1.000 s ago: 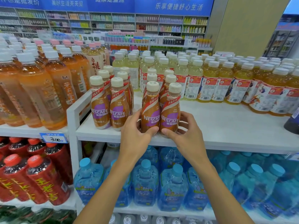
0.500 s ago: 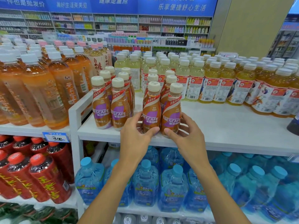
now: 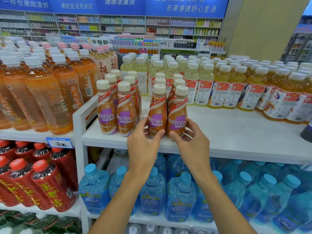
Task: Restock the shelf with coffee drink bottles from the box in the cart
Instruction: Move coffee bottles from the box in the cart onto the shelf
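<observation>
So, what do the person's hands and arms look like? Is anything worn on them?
The left forearm and right forearm are bare down to the picture's edge; no sleeve shows. The left hand and right hand wear no gloves; no ring, watch or bracelet is visible.

NESCAFE on coffee bottles point(image 3: 157, 115) gripped by left hand point(image 3: 143, 144) and right hand point(image 3: 190, 142) | 3.00 on price tag point(image 3: 59, 143) left of the left hand | 王老吉 on red bottles point(image 3: 52, 191) below-left | 白桃 on pale bottle point(image 3: 103, 68) up-left | 乐享便捷舒心生活 on blue banner point(image 3: 190, 8) far above
</observation>
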`<act>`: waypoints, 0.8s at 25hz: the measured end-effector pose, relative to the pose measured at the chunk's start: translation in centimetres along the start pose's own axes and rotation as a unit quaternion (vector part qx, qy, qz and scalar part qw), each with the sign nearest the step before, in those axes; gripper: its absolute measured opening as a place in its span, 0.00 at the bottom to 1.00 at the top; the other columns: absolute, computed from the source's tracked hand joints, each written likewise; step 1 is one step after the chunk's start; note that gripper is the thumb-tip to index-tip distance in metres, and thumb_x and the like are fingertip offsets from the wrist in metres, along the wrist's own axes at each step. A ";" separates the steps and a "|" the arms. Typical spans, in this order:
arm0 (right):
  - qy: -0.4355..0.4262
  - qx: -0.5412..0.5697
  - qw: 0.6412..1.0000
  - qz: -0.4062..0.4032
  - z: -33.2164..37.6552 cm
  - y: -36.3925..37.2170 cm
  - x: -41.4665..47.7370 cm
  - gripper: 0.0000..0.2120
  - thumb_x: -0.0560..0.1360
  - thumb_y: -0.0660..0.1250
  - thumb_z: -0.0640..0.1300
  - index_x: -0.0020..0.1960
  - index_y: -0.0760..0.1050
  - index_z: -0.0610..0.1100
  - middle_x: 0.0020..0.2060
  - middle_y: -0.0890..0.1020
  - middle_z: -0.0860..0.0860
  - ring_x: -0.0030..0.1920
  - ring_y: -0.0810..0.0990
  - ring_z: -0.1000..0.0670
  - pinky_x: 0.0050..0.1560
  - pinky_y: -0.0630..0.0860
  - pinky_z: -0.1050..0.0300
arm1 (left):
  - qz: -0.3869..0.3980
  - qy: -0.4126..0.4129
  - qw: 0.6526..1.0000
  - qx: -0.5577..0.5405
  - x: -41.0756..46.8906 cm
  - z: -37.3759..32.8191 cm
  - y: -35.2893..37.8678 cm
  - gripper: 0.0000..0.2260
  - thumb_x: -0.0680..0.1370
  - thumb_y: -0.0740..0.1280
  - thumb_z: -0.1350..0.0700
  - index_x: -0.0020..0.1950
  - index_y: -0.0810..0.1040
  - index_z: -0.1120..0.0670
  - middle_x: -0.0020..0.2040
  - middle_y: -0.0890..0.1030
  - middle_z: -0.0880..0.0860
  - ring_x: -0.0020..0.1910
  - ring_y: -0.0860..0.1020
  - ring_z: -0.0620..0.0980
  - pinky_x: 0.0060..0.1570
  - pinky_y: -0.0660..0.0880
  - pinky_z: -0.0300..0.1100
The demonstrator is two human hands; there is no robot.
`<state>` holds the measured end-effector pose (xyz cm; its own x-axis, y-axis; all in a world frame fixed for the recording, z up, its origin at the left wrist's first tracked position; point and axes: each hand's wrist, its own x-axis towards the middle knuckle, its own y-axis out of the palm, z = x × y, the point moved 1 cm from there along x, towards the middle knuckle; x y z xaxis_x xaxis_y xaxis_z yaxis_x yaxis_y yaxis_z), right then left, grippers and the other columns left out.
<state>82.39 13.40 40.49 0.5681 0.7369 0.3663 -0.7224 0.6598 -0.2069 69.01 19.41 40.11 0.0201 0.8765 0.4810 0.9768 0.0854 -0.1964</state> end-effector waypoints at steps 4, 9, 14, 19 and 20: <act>0.001 -0.006 1.000 0.000 -0.2 0.0 -0.2 0.27 0.74 0.77 0.51 0.70 0.73 0.54 0.59 0.80 0.60 0.55 0.80 0.62 0.54 0.78 0.67 | -0.003 0.002 1.000 -0.008 -0.2 -0.1 -0.1 0.23 0.71 0.79 0.47 0.62 0.73 0.38 0.50 0.78 0.33 0.52 0.80 0.36 0.52 0.79 0.37; 0.004 -0.010 1.000 -0.006 -0.2 -0.2 -0.1 0.28 0.72 0.78 0.51 0.69 0.73 0.52 0.59 0.81 0.58 0.54 0.81 0.61 0.54 0.78 0.67 | -0.006 0.010 1.000 0.003 -0.2 0.5 0.1 0.23 0.72 0.77 0.49 0.66 0.75 0.44 0.55 0.80 0.42 0.52 0.80 0.40 0.54 0.81 0.46; -0.003 -0.016 1.000 -0.026 -0.3 0.0 -0.3 0.28 0.72 0.78 0.53 0.69 0.74 0.52 0.58 0.81 0.59 0.52 0.81 0.62 0.53 0.79 0.66 | -0.017 0.004 1.000 0.015 -0.2 0.6 0.2 0.27 0.72 0.78 0.47 0.69 0.76 0.49 0.58 0.78 0.45 0.51 0.80 0.42 0.53 0.81 0.46; -0.001 -0.017 1.000 -0.024 -0.4 -0.1 -0.4 0.29 0.72 0.78 0.53 0.69 0.73 0.53 0.59 0.81 0.59 0.53 0.81 0.63 0.53 0.79 0.67 | -0.022 0.010 1.000 0.017 -0.5 0.8 0.3 0.28 0.72 0.78 0.46 0.70 0.75 0.50 0.59 0.78 0.46 0.53 0.79 0.43 0.54 0.80 0.46; -0.001 -0.018 1.000 -0.024 -0.4 -0.2 -0.4 0.29 0.72 0.78 0.53 0.70 0.73 0.52 0.59 0.81 0.59 0.53 0.81 0.63 0.53 0.78 0.68 | -0.023 0.012 1.000 0.018 -0.5 0.8 0.3 0.28 0.72 0.78 0.46 0.70 0.75 0.50 0.59 0.78 0.46 0.53 0.79 0.44 0.54 0.80 0.46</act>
<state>82.42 13.04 40.03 0.6010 0.7044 0.3775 -0.6800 0.6989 -0.2217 69.12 19.38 39.14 -0.0193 0.8601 0.5098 0.9686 0.1425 -0.2037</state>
